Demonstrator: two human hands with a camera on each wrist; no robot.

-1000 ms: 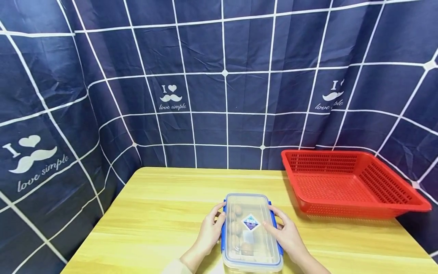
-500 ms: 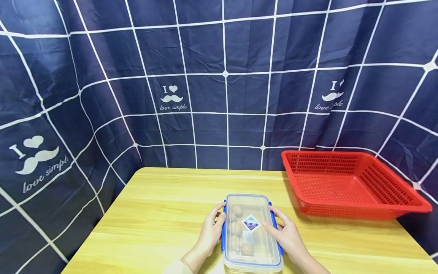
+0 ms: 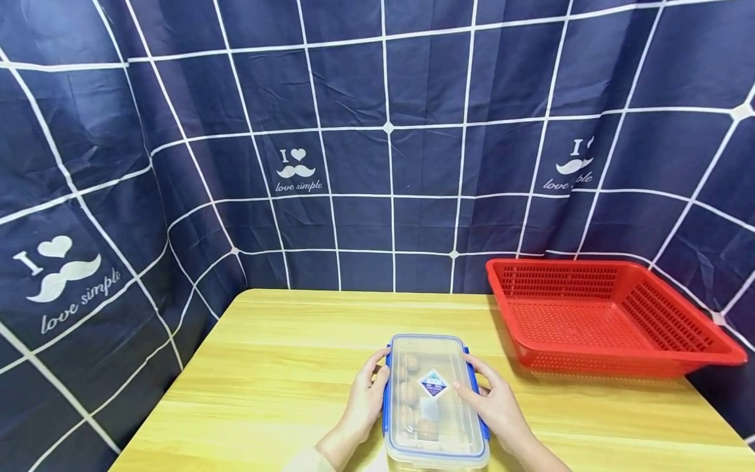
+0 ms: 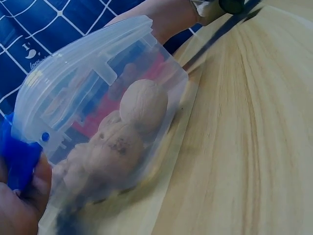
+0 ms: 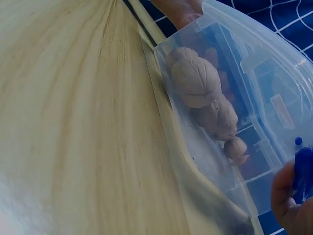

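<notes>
A clear plastic food container (image 3: 451,426) with a blue-edged lid lies lengthwise at the table's front, a diamond label (image 3: 433,383) on top. My left hand (image 3: 361,401) holds its left side, and my right hand (image 3: 497,405) grips the right side with the thumb over the lid. Left wrist view: my fingers (image 4: 40,183) are at a blue side latch (image 4: 19,156). Right wrist view: my fingers (image 5: 283,191) touch the opposite blue latch (image 5: 304,174). Several round, creased brownish things (image 4: 144,105) lie inside. Whether the latches are fastened, I cannot tell.
A red perforated plastic basket (image 3: 590,360) stands on the right of the wood-grain table (image 3: 265,367). Behind and to the left hangs a dark blue curtain (image 3: 354,223) with white grid lines.
</notes>
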